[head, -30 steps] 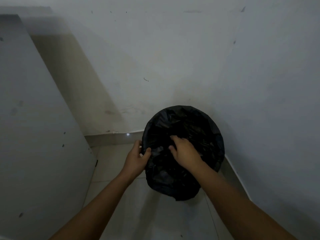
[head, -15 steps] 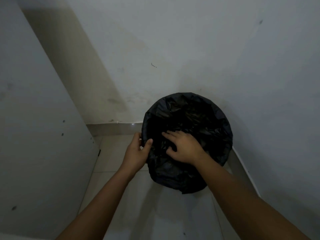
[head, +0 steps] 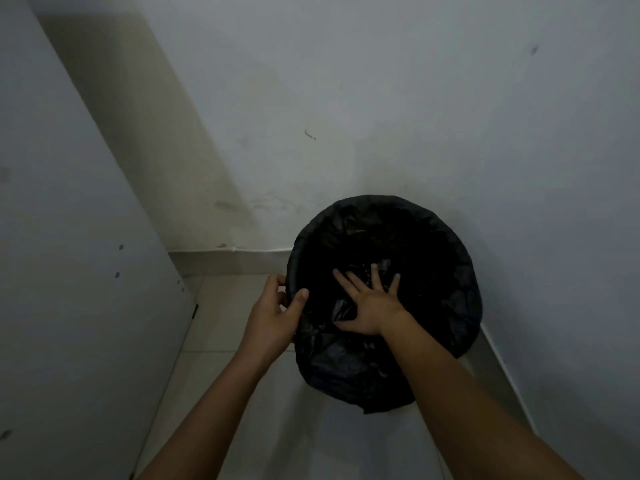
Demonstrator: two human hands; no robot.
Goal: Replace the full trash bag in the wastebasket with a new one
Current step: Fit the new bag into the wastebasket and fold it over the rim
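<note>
Bin [head: 464, 258] lined with black bag [head: 346, 362], lower centre of frame, on pale tiled floor [head: 225, 317] in a white-walled corner. Left hand [head: 273, 313] grips its rim; right hand [head: 370, 306], fingers spread flat, presses the bag inside.

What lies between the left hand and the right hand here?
In the head view, only the black trash bag over the wastebasket's rim: left hand grips that edge, right hand spreads flat inside.

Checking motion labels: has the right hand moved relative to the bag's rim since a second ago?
Yes. The right hand has spread flat and reached further into the black bag, away from the rim gripped by the left hand.
</note>
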